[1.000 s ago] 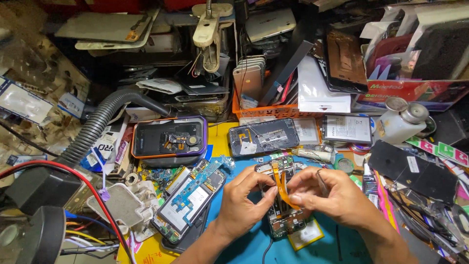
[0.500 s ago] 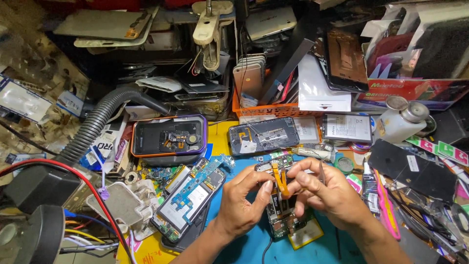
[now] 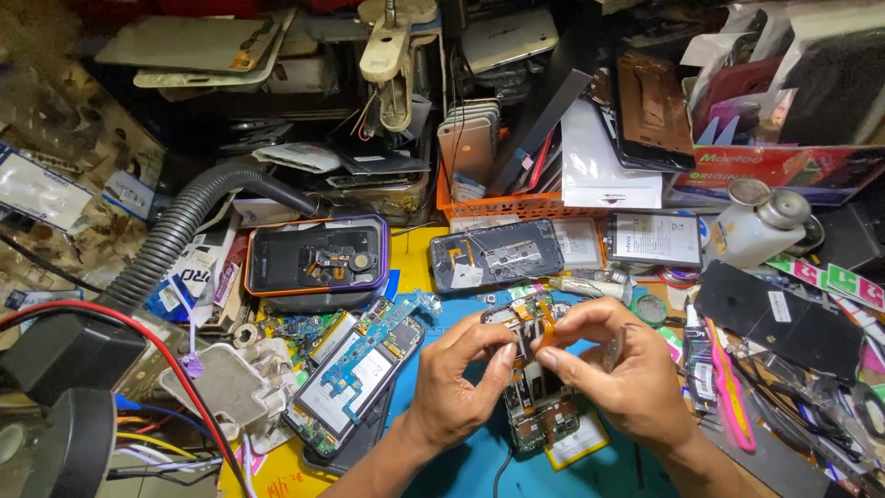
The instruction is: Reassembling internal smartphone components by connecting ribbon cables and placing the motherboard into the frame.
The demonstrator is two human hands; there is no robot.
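Observation:
An opened phone [image 3: 539, 406] with its back off lies on a blue mat [image 3: 461, 470] in front of me. My left hand [image 3: 456, 383] steadies its left edge with thumb and forefinger at the upper part. My right hand [image 3: 622, 369] pinches an orange flex ribbon [image 3: 541, 323] at the phone's top, and a metal tool [image 3: 615, 349] sticks out between its fingers. A yellow-edged battery [image 3: 576, 447] shows beneath the phone's lower end.
Another opened phone with a loose circuit board [image 3: 355, 378] lies left of my hands. Behind are a phone case with purple rim [image 3: 318, 261], a grey phone frame [image 3: 495, 254], an orange basket of phones [image 3: 498, 198], a white bottle [image 3: 751, 231] and a grey hose [image 3: 184, 226].
Both hands shifted slightly toward me over the phone; the right fingers closed lower on the orange ribbon, bending it down toward the phone's top.

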